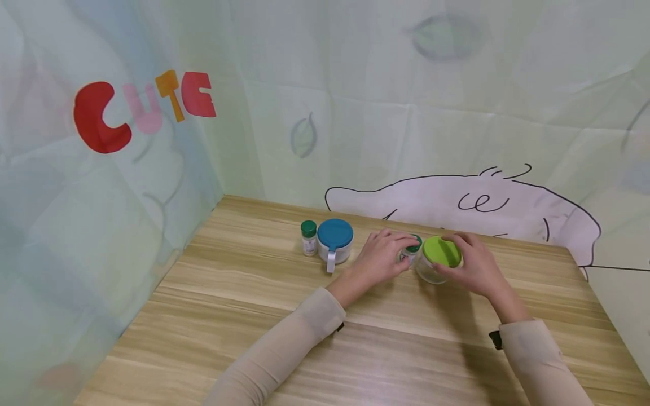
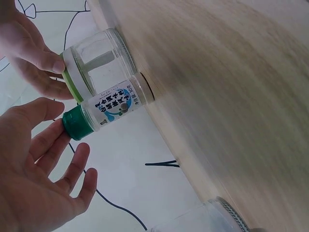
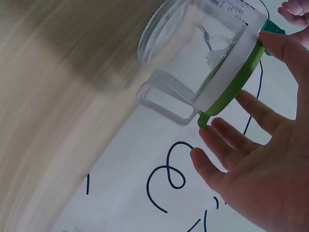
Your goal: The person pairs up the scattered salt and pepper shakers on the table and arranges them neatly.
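Observation:
My left hand (image 1: 383, 254) reaches a small clear spice bottle (image 2: 116, 105) with a green cap, its thumb and fingertips at the cap (image 2: 77, 124). Right beside that bottle stands a clear seasoning jar (image 1: 431, 273) with a lime-green lid. My right hand (image 1: 474, 265) holds this jar by the lid (image 3: 236, 79), thumb on one side and fingertips on the other. A translucent side handle (image 3: 166, 104) shows on the jar in the right wrist view. Both containers stand upright at the table's back part.
Left of my hands stand a blue-lidded jar (image 1: 335, 239) with a pale handle toward me and another green-capped spice bottle (image 1: 308, 239), side by side. The wood-grain table (image 1: 244, 282) meets a printed cloth backdrop (image 1: 355, 146) along its back and left edges.

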Demonstrator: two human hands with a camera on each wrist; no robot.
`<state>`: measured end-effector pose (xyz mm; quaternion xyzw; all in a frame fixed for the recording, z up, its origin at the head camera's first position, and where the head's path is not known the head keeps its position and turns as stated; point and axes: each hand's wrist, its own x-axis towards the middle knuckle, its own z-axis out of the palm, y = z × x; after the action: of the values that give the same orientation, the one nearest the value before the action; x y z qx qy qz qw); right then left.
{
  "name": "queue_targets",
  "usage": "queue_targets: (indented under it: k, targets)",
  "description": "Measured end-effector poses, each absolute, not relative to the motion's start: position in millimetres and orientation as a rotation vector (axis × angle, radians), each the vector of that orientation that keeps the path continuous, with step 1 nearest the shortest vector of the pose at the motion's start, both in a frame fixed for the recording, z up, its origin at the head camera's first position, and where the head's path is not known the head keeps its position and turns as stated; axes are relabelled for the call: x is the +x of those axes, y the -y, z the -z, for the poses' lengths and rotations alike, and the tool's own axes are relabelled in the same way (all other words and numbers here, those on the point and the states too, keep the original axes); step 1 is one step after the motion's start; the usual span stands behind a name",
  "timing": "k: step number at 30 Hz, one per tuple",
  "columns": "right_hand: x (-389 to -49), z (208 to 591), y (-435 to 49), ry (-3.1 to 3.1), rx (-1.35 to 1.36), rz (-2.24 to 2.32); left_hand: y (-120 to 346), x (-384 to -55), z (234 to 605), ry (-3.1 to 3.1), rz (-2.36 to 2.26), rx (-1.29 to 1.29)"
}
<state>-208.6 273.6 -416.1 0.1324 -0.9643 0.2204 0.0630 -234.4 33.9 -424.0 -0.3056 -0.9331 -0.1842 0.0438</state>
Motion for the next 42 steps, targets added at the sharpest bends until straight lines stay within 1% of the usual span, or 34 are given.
queue_targets:
  k: [4, 20, 42]
  targets:
    - [-208.6, 416.9, -275.8, 2.932, 0.438, -0.651, -34.0, -234.3, 423.9, 2.858, 0.564, -0.936]
    - [-209.3, 421.7, -276.0, 2.890, 0.434, -0.607, -35.1, -234.3, 424.4, 2.854, 0.557, -0.931]
    - [-206.6, 417.0, -270.5, 2.935, 0.346, -0.541, -34.3, -234.2, 423.9, 2.860, 0.572, -0.928]
